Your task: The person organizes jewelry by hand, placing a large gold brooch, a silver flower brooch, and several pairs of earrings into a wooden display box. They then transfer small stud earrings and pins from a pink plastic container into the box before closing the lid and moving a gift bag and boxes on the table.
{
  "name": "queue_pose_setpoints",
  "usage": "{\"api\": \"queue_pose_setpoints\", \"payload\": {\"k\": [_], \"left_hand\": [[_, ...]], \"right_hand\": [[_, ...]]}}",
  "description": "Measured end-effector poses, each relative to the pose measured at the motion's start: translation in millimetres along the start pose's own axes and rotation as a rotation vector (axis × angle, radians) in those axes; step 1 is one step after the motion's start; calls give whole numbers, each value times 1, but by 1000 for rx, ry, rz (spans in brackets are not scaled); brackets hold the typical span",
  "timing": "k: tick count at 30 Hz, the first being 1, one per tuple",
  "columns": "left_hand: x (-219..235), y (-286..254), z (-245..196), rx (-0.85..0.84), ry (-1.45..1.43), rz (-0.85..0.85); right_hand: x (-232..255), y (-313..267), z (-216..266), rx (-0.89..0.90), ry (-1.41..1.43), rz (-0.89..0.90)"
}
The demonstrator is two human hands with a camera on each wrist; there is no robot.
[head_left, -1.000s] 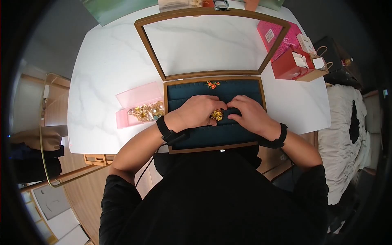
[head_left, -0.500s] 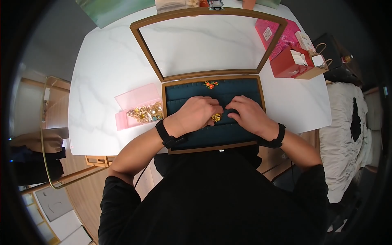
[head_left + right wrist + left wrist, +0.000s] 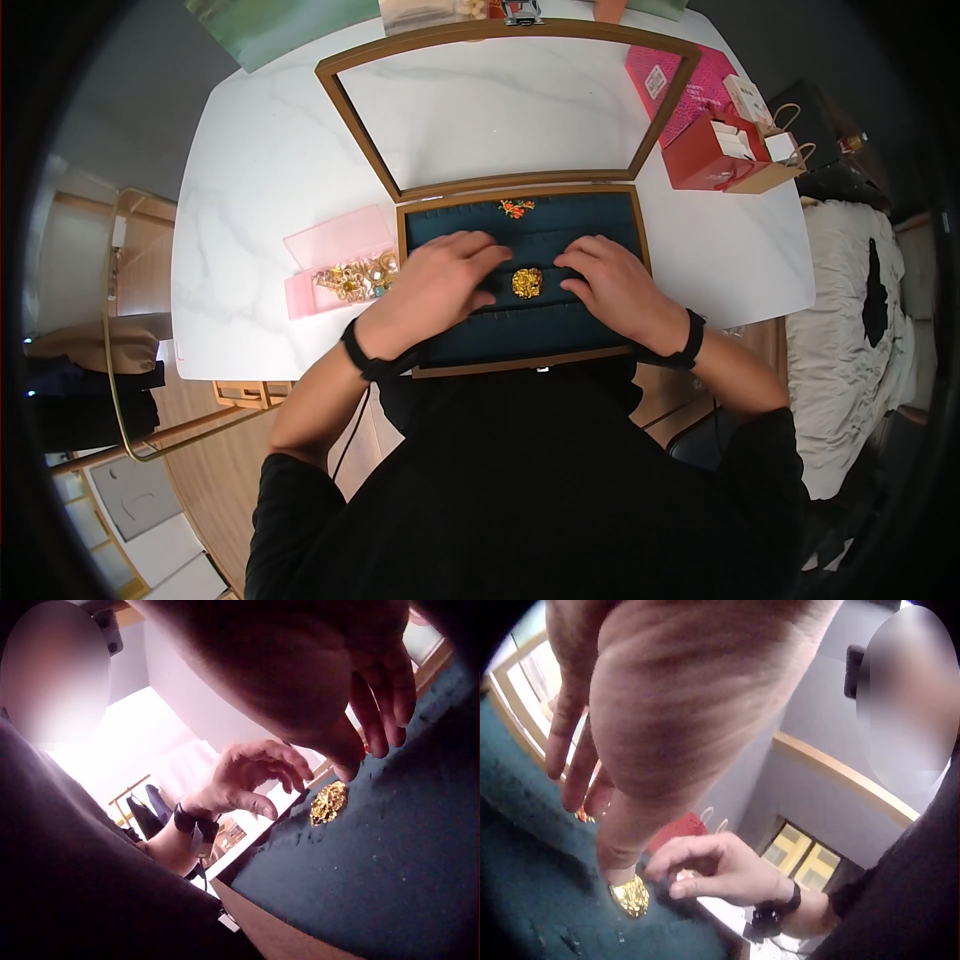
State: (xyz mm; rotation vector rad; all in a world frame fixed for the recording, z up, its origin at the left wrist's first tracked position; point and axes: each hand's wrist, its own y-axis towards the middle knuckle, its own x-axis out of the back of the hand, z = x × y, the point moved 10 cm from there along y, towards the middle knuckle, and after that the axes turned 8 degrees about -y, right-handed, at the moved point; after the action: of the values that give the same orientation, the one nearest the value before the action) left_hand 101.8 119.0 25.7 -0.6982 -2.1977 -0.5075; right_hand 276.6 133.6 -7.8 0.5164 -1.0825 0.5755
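Note:
A gold, rosette-shaped brooch (image 3: 527, 283) lies on the dark teal padded lining (image 3: 540, 338) of a wooden-framed jewelry display case (image 3: 402, 215). My left hand (image 3: 435, 290) hovers over the lining to the left of the brooch, fingers loosely bent and holding nothing. On the other side, my right hand (image 3: 622, 288) rests close by with relaxed fingers and an empty grasp. In the right wrist view the whole brooch (image 3: 328, 804) shows apart from both hands. A red-and-orange ornament (image 3: 516, 209) sits near the case's back edge.
The case's glazed lid (image 3: 358, 130) stands raised behind it. Left of the case, a pink box (image 3: 299, 297) holds several gold jewelry pieces (image 3: 352, 281). At the table's right are a red paper bag (image 3: 700, 158) and a bright pink box (image 3: 690, 85).
My left hand has let go of the gold brooch and drawn back to the left, leaving it on the lining. The right hand has hardly moved.

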Motion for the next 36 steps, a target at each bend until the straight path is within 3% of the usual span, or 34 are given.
{"api": "queue_pose_setpoints", "payload": {"k": [3, 6, 9, 11, 14, 17, 19, 23, 27, 36], "left_hand": [[44, -45, 16, 213, -17, -159], [82, -109, 42, 318, 17, -457], [96, -182, 91, 596, 76, -574], [106, -218, 110, 623, 99, -639], [113, -236, 118, 660, 140, -627], [113, -215, 122, 632, 75, -556], [103, -187, 108, 467, 211, -419], [89, -160, 102, 343, 285, -293], [84, -150, 116, 419, 240, -152], [77, -142, 134, 511, 101, -62]], "right_hand": [[24, -14, 8, -13, 5, -46], [37, -34, 8, -65, 57, -96], [35, -49, 6, -125, 117, -156], [20, -51, 8, -240, 214, -60], [7, -49, 21, -220, 202, -7], [9, -35, 37, -144, 184, -39], [7, -30, 45, -120, 171, -47], [7, -21, 57, -44, 143, -119], [7, -21, 57, -7, 122, -129], [4, -22, 36, -72, 144, -136]]}}
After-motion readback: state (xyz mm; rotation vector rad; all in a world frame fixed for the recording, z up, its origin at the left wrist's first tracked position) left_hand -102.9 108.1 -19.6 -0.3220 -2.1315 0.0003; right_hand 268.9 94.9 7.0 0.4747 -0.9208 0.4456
